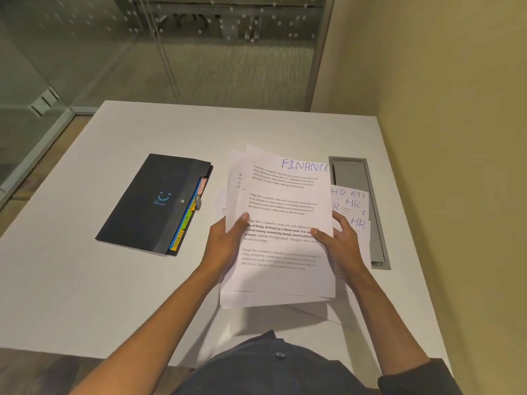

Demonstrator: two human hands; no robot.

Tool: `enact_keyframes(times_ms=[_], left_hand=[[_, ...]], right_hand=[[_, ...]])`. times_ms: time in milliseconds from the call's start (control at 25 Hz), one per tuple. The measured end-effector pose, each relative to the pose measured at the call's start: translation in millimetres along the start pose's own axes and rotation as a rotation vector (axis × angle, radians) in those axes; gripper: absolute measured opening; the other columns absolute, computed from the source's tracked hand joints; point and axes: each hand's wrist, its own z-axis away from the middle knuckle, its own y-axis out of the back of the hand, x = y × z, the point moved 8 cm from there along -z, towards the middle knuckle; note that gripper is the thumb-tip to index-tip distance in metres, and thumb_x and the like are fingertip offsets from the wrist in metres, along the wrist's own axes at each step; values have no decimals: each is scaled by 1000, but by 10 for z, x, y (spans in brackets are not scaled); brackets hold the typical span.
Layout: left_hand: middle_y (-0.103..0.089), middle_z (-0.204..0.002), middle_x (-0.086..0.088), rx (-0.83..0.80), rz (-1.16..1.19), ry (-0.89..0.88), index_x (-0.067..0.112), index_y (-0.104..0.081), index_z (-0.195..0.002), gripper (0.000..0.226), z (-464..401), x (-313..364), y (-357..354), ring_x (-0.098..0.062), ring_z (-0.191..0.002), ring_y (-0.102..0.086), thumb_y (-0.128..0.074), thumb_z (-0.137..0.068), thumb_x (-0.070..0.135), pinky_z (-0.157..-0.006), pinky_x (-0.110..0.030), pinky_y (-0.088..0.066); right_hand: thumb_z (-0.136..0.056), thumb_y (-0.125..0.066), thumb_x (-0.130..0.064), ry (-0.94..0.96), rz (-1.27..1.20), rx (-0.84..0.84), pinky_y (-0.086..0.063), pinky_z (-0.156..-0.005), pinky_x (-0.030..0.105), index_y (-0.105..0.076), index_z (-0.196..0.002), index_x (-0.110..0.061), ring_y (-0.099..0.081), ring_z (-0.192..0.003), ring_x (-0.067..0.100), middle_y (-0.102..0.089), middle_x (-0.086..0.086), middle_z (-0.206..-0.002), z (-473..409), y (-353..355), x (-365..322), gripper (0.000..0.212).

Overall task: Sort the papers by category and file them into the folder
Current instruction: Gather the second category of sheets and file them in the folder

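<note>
I hold a loose stack of printed papers (281, 201) above the white table (85, 280). The top sheet is headed FINANCE in blue handwriting. My left hand (225, 240) grips the stack's left edge, thumb on top. My right hand (339, 238) grips the right edge, thumb on the top sheet. Behind the right hand, more sheets (352, 203) marked HR and one ending in RTS lie fanned on the table. A dark expanding folder (148, 203) lies shut to the left, with coloured tabs (186, 218) sticking out of its right side, one reading SPORTS.
A grey recessed cable tray (370, 212) runs along the table's right side, partly under the HR sheets. A beige wall stands close on the right. A glass partition rises behind the table's far edge.
</note>
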Motion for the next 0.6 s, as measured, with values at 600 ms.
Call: enact_keyframes(times_ms=[600], left_hand=[[-71,-102,6,-176,-134,0,23,-64,-103,27,-187,-8,-115,-13,-93,-67,-57,-90,1,-75,-25,-55]], right_hand=[[-87,-73,-16,54,54,-3,-59,-75,26,-69,-116,-11,-73,-92,18,-76,2,-104,177,-147,-338,29]])
